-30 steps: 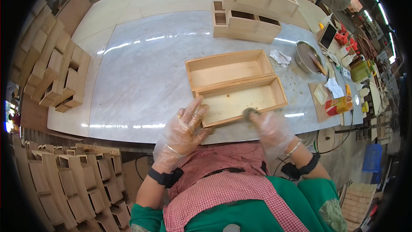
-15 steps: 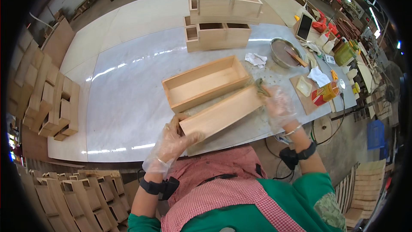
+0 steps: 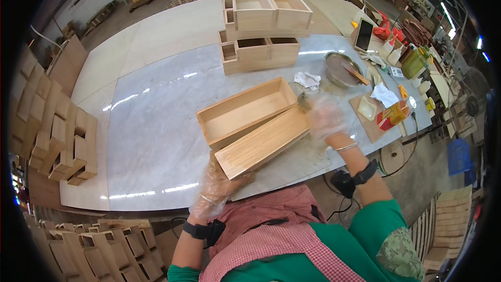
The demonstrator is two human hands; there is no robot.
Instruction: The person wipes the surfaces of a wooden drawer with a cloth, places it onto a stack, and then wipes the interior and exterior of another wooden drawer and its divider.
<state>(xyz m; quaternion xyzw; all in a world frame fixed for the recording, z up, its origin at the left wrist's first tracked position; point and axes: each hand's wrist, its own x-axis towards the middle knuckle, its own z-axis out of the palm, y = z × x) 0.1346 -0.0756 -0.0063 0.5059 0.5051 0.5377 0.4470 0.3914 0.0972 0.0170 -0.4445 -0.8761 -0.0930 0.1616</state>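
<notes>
My left hand (image 3: pixel 222 184), in a clear plastic glove, grips the lower left end of a long wooden box (image 3: pixel 263 141). The box is tilted, and its broad flat side facing up has a golden, wet-looking sheen. At the box's far right end my right hand (image 3: pixel 327 116), also gloved, is smeared by motion. Its fingers close on a small grey-green rag (image 3: pixel 302 100) against the wood. Just beyond lies a second wooden box (image 3: pixel 245 112), its hollow side up, close against the held one.
Pale wooden box units (image 3: pixel 269 60) stand stacked at the back. To the right are a metal bowl (image 3: pixel 334 75) of brownish liquid with a brush, a crumpled white cloth (image 3: pixel 307 80), a red-yellow container (image 3: pixel 392 116) and several bottles. More wooden boxes (image 3: pixel 68 141) pile up at the left.
The held box's upper side has gone from pale to golden and shiny. My left hand now grips lower around its end. My right hand stays by the far end, and the whole view has shifted slightly.
</notes>
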